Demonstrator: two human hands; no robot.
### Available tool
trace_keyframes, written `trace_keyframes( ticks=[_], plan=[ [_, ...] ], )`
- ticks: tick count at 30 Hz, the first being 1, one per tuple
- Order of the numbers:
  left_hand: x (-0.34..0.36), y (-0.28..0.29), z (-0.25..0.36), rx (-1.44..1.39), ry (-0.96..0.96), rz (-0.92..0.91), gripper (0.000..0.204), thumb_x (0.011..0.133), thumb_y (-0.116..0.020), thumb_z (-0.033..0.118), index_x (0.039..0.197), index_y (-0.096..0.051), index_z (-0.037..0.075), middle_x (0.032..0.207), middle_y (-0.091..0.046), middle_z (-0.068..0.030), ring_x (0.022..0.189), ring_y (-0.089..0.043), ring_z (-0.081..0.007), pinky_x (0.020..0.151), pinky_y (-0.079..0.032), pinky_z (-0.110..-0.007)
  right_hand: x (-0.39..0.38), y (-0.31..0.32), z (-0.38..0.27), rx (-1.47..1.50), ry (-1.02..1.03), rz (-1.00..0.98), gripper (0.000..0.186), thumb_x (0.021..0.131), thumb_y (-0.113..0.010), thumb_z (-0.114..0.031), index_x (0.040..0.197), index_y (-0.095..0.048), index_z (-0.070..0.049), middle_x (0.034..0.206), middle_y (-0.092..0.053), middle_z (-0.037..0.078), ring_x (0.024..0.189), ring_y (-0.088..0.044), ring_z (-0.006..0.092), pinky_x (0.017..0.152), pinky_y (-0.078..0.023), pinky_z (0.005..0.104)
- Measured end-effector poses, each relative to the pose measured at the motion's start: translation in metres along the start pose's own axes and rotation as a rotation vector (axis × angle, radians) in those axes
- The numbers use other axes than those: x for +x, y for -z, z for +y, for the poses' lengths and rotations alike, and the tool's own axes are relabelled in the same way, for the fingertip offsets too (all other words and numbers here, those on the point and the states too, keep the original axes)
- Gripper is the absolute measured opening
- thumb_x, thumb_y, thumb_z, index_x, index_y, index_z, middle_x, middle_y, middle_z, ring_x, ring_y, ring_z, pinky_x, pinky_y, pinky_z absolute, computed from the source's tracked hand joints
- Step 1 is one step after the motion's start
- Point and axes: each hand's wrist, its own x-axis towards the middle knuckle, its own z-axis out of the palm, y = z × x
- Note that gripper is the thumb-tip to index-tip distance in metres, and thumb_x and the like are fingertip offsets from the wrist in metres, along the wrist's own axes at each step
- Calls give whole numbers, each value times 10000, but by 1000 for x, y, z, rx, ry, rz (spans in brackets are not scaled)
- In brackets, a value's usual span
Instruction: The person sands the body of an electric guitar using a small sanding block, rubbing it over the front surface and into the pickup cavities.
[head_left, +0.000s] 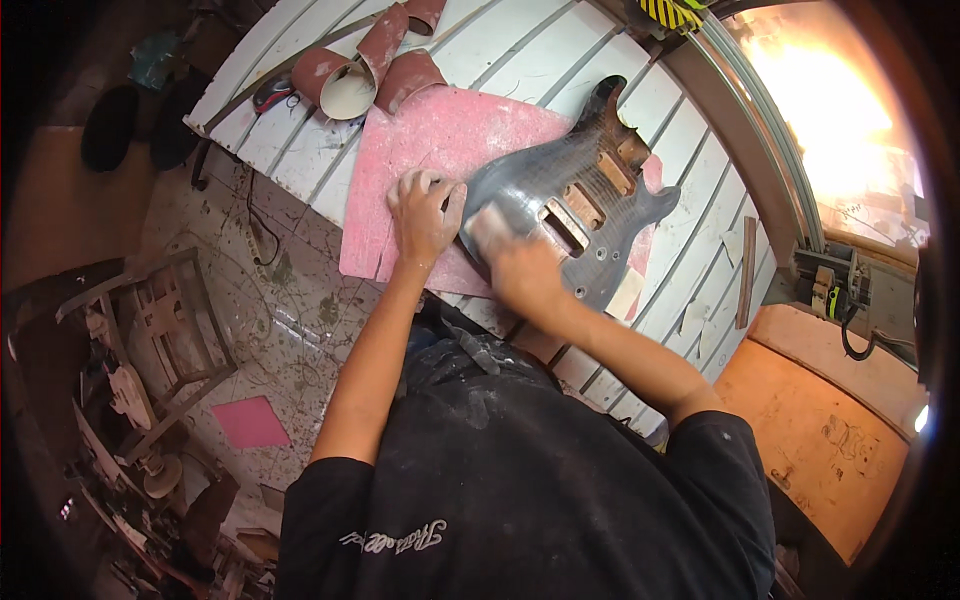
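Your right hand [522,268] grips a blurred pale block [488,228] on the dark-grey wooden guitar body [548,183];
its long axis runs forward-right from that grip; your left hand [426,212] curls farther left, hold unclear.

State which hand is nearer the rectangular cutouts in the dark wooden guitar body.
Right. The right hand is just beside the cutouts; the left hand lies farther left.

Over there, the dark, double-horned wooden guitar body [552,180] shines softly; the pink, powder-dusted sheet [440,140] looks matt.
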Motion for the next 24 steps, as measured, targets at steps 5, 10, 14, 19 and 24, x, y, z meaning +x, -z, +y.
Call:
trace_keyframes(
  ticks=[5, 10, 14, 19, 24],
  plan=[
    [-4, 3, 0, 13, 8, -15, 237, 963, -721, 340, 991, -823, 128, 1133, -689, -38, 1191, -583, -313, 1046, -402, -540, 25, 8, 34, 69, -54, 269, 480, 925, -558, -129, 1373, -721, -189, 1388, -718, 150, 725, -764, 250, 661, -580, 463],
    [-1, -1, -1, -3, 9, -11, 234, 967, -715, 339, 997, -824, 134, 1136, -692, -41, 1189, -583, -308, 1053, -397, -543, 3, -1, 1, -67, -13, 44, 618, 888, -578, -114, 1503, -615, -167, 1376, -722, 159, 723, -765, 279, 685, -589, 451],
    [-2, 2, -1, -14, 7, -4, 232, 966, -716, 338, 1001, -824, 136, 1135, -692, -41, 1192, -582, -307, 1052, -395, -541, 14, 16, 21, 77, 20, 136, 510, 899, -585, -105, 1388, -715, -170, 1409, -706, 152, 712, -764, 279, 660, -603, 443],
    [-2, -1, -1, -12, 4, -7, 230, 964, -719, 340, 1010, -826, 141, 1135, -691, -42, 1199, -577, -313, 1057, -389, -540, 16, 2, 13, 28, -71, 168, 552, 897, -593, -114, 1442, -666, -160, 1429, -680, 194, 737, -773, 328, 628, -607, 467],
    [1, 2, 0, -11, -3, -4, 240, 942, -745, 351, 1016, -825, 138, 1128, -689, -43, 1193, -575, -319, 1056, -388, -535, 10, 17, 21, 212, -117, 46, 554, 928, -547, -90, 1430, -691, -274, 1539, -613, 115, 845, -778, 340, 764, -630, 484]
  ],
)
